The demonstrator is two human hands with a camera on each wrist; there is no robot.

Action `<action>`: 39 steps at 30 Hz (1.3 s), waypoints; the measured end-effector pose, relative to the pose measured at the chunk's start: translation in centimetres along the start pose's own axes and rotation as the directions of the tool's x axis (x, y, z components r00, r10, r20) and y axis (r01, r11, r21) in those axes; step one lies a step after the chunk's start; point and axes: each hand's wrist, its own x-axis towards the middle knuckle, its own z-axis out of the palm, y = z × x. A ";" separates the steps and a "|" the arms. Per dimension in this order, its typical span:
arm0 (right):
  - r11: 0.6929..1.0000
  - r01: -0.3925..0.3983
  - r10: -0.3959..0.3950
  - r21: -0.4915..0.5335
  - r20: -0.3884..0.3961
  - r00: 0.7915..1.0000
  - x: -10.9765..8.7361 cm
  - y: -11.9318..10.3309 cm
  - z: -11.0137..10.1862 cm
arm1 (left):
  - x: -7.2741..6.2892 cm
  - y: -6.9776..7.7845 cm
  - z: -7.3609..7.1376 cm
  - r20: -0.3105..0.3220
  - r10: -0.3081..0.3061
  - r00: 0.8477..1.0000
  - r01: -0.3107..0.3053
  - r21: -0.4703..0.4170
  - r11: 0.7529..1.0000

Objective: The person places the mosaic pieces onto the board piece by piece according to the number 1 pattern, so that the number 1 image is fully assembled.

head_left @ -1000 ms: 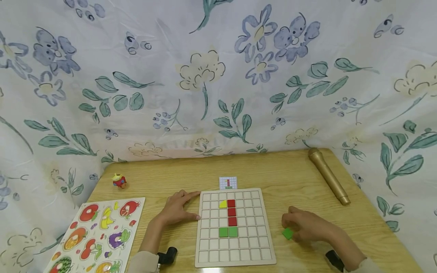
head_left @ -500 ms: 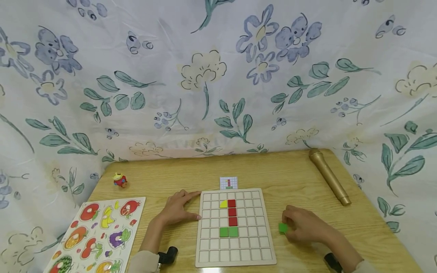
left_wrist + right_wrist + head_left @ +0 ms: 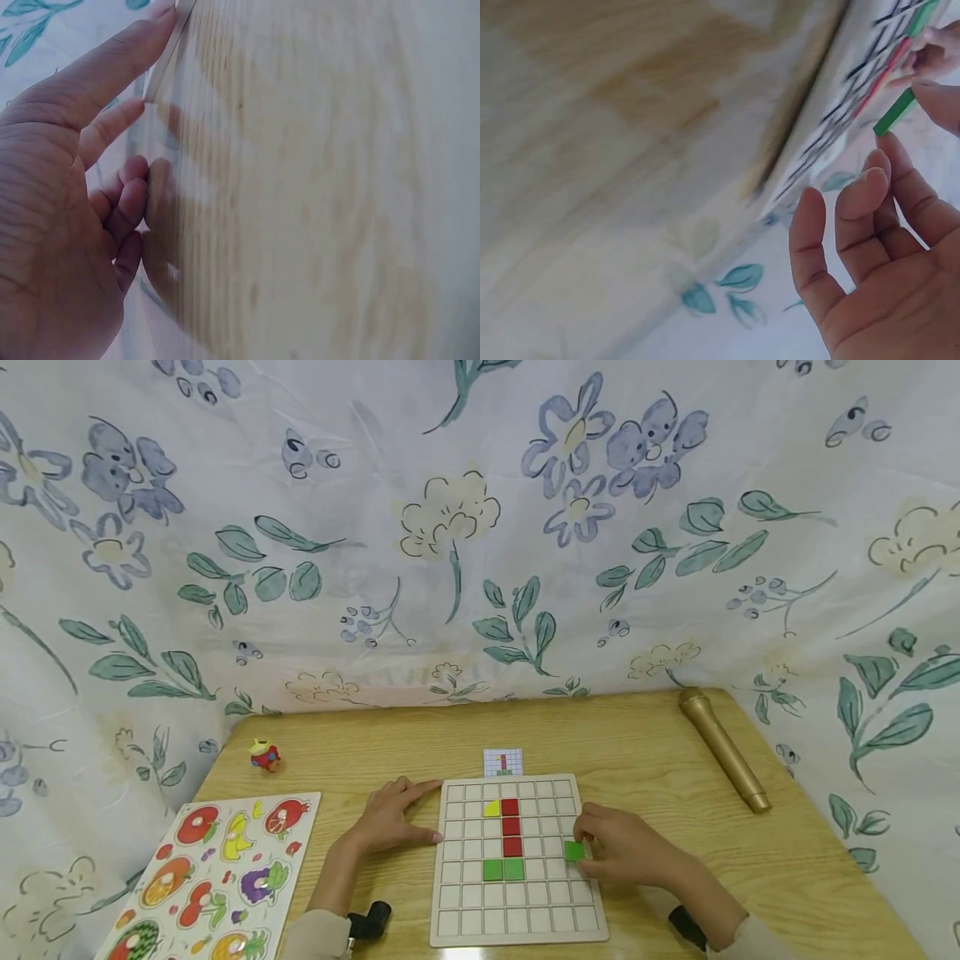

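A pale wooden grid board (image 3: pixel 465 897) lies flat on the table. It bears a yellow quarter-round tile (image 3: pixel 492 809), a column of red square tiles (image 3: pixel 511 827) and two green square tiles (image 3: pixel 492 870) in neighbouring cells. My left hand (image 3: pixel 392 821) touches the board's left edge with thumb and forefinger stretched out; the left wrist view shows its other fingers loosely bent. Between thumb and forefinger, my right hand (image 3: pixel 626 847) pinches another green square tile (image 3: pixel 895 112) over the board's right edge. In the right wrist view that tile is seen edge-on.
A small card (image 3: pixel 502 762) with a printed grid pattern lies behind the board. To the left are a fruit puzzle board (image 3: pixel 247 827) and a small toy figure (image 3: pixel 264 756). A gold microphone (image 3: pixel 723 750) lies at the back right. Floral cloth (image 3: pixel 375 527) hangs behind the table.
My right hand has moved left from the table to the board's right edge, carrying the green tile. My left hand stays at the board's left edge.
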 end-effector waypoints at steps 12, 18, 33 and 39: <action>0.998 0.060 -0.059 -0.015 0.058 0.997 1.9 -1.7 0.9 | 0.0 0.1 0.0 0.005 -0.002 1.000 0.002 0.003 1.000; 0.993 0.097 -0.093 -0.071 0.061 0.994 2.3 -2.1 1.5 | 0.0 0.2 0.0 -0.002 0.002 1.000 -0.002 0.002 1.000; 0.988 0.111 -0.102 -0.109 0.087 0.991 3.0 -2.5 2.2 | 0.1 0.0 0.1 -0.014 0.001 1.000 0.000 0.014 1.000; 0.987 0.116 -0.107 -0.107 0.086 0.991 3.0 -2.5 2.5 | 0.0 0.0 0.1 -0.016 0.005 1.000 -0.005 0.012 1.000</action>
